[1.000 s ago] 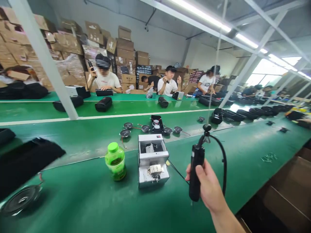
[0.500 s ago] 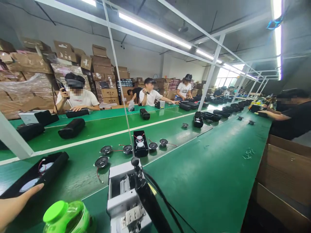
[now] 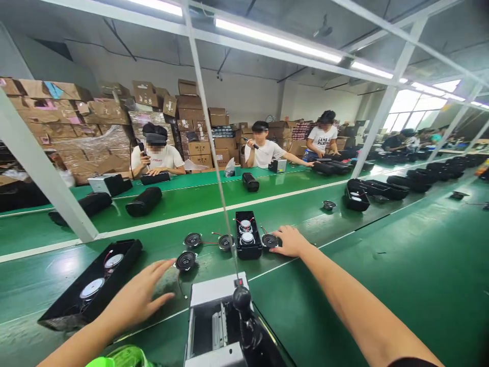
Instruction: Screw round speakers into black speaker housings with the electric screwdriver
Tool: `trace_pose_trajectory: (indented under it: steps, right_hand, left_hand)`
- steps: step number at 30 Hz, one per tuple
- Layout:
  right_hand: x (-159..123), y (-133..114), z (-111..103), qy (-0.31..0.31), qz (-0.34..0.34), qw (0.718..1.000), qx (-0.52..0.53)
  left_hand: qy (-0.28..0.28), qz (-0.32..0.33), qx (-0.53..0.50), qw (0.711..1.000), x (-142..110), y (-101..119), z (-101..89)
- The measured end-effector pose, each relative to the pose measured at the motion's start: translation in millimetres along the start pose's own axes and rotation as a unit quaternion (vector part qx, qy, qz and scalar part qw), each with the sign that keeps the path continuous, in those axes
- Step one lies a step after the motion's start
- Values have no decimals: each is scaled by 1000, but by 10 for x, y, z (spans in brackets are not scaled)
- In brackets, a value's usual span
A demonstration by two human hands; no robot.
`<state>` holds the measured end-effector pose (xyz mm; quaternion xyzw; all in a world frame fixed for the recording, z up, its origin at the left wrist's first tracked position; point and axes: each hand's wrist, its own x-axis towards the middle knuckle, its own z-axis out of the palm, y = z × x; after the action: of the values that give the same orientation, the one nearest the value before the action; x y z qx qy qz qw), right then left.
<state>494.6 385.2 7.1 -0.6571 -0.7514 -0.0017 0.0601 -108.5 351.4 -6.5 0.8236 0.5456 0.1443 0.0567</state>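
My left hand (image 3: pixel 147 288) is open, fingers stretched towards a round black speaker driver (image 3: pixel 186 261); its fingertips are at or very near the rim. My right hand (image 3: pixel 292 241) is closed at the right edge of another speaker driver (image 3: pixel 270 241), fingers and thumb curved about its rim. That hand covers the spot just right of this driver. Between the hands stands a black speaker housing (image 3: pixel 249 252) with two drivers in it, magnets up. Two more drivers lie to its left, one of them (image 3: pixel 192 240) trailing a red wire. A larger open housing (image 3: pixel 72 298) lies beside my left forearm.
A grey metal machine with a black ball-topped lever (image 3: pixel 241 298) stands in front of me. A green-lidded container (image 3: pixel 118 357) is at the bottom edge. A thin rod and white posts (image 3: pixel 49 173) rise over the bench. Co-workers sit across, among speaker housings.
My view has turned left. My left hand has left the large housing and reached towards the loose drivers. My right hand has come in, to the drivers right of the middle housing.
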Motion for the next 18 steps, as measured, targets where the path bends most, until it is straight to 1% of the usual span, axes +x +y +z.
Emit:
trace_pose_trajectory:
  steps: [2, 3, 5, 8, 11, 14, 16, 18]
  right_hand:
    - [40, 72, 48, -15, -16, 1000, -14]
    - [50, 115, 62, -17, -20, 999, -19]
    - [66, 196, 80, -14, -23, 999, -23]
    - [106, 251, 101, -14, -30, 999, -20]
    - [164, 198, 117, -24, -45, 999, -1]
    - [185, 84, 115, -16, -36, 999, 35]
    - [123, 33, 85, 9, -11, 997, 70]
    - [-51, 34, 12, 54, 24, 992, 115]
  left_hand:
    - [-50, 30, -10, 998, 192, 47, 209]
    - [-64, 37, -13, 997, 289, 77, 292]
    - [-70, 31, -13, 997, 471, 132, 413]
    - [-57, -10, -8, 998, 687, 185, 518]
    - [-48, -43, -3, 998, 806, 237, 581]
    - [-45, -62, -1, 997, 856, 316, 609]
    - [-38, -77, -1, 996, 865, 349, 574]
    - [-15, -94, -5, 995, 832, 316, 448]
